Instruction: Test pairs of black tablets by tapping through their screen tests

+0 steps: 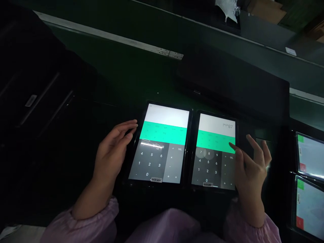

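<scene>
Two lit tablets lie side by side on the dark surface, each showing a calculator with a white top, green band and grey keypad. My left hand (113,148) is beside the upper left edge of the left tablet (157,162), fingers bent with the thumb near the fingertips, and no object shows in it. Over the right edge of the right tablet (207,168), my right hand (251,165) has its index finger at the green band and the other fingers spread. Symbols and "87" show on the right tablet's display. Small barcode labels sit at both bottom edges.
Two more lit screens, the upper (311,157) and the lower (310,209), are at the far right. A black box-like object (235,81) lies behind the tablets. Dark items with a label (31,100) are at left. Clear plastic (229,10) and cardboard (267,11) show at the top.
</scene>
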Motion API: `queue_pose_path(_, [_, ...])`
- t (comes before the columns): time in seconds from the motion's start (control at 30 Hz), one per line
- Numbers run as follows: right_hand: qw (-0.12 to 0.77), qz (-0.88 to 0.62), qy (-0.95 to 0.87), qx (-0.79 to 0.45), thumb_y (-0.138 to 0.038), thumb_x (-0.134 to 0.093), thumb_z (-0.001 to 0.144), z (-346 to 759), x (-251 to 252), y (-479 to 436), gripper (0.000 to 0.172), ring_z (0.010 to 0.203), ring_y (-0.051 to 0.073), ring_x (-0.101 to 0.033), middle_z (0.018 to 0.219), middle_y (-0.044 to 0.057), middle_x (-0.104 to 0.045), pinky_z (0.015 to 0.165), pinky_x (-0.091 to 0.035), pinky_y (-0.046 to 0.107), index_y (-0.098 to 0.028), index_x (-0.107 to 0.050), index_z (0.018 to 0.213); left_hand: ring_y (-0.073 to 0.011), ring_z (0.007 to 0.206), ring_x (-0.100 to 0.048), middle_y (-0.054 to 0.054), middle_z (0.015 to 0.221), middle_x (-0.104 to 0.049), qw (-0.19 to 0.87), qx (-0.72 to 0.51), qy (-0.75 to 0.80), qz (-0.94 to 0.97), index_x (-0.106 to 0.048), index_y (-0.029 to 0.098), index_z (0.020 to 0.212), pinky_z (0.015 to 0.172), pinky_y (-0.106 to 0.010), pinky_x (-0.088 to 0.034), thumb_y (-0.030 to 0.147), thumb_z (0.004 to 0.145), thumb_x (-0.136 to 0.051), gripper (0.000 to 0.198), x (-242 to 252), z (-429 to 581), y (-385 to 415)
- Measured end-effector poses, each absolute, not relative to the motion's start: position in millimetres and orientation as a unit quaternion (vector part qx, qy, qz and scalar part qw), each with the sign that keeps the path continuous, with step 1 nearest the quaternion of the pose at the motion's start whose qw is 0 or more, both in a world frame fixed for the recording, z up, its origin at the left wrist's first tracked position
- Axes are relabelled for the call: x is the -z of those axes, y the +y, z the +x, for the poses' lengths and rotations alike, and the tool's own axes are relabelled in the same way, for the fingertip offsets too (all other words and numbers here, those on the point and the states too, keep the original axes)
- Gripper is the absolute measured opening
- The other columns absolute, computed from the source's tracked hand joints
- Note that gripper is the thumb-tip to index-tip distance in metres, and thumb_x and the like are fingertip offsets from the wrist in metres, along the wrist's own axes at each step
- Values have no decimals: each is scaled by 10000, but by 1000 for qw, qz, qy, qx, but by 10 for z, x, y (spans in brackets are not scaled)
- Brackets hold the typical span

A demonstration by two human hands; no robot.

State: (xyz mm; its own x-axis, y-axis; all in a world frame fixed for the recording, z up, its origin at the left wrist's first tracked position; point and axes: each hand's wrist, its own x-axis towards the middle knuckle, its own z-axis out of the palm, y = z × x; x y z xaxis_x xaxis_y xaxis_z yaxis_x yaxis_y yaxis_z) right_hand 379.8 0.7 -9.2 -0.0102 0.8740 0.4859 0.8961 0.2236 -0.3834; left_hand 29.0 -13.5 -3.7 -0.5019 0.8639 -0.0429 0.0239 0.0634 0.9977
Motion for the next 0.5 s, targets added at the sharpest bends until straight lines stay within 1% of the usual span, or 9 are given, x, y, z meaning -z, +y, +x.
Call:
queue_pose_path(0.13, [310, -598, -739, 0, -360, -568, 1079, 3743, 63, -15, 291, 1611, 443, -302, 1547, 89, -611, 1165, -400, 778, -271, -844, 1105, -276, 1330, -665, -7, 1245, -789, 358, -588, 635, 350, -846, 318, 983, 1226, -454, -505, 265, 889, -782, 126, 18, 296, -131])
queue_pose_path(0.23, [335, -614, -715, 12, -334, -582, 1070, 3790, 60, -21, 277, 1581, 451, -363, 1490, 97, -662, 1161, -407, 790, -275, -853, 1087, -292, 1331, -666, -12, 1236, -788, 356, -583, 642, 347, -835, 312, 972, 1233, -480, -501, 289, 881, -790, 104, -3, 308, -127])
queue_pose_path(0.33, [345, -640, -686, 25, -341, -608, 1056, 3854, 71, -21, 270, 1552, 475, -406, 1434, 123, -701, 1133, -440, 773, -272, -868, 1040, -299, 1341, -662, -18, 1235, -787, 355, -582, 644, 348, -827, 306, 967, 1235, -491, -499, 299, 875, -795, 98, -13, 322, -122])
queue_pose_path(0.4, [338, -635, -695, 23, -341, -601, 1060, 3864, 84, -17, 277, 1554, 480, -403, 1450, 131, -692, 1125, -450, 762, -263, -867, 1056, -292, 1342, -663, -20, 1240, -787, 353, -583, 644, 348, -828, 306, 974, 1231, -487, -504, 284, 872, -790, 111, -12, 329, -115])
queue_pose_path(0.5, [323, -609, -725, 14, -342, -589, 1069, 3830, 89, -10, 279, 1580, 470, -362, 1517, 114, -644, 1133, -442, 755, -267, -854, 1109, -290, 1332, -669, -26, 1233, -789, 356, -589, 638, 346, -829, 301, 959, 1229, -495, -502, 276, 863, -780, 110, 1, 326, -97])
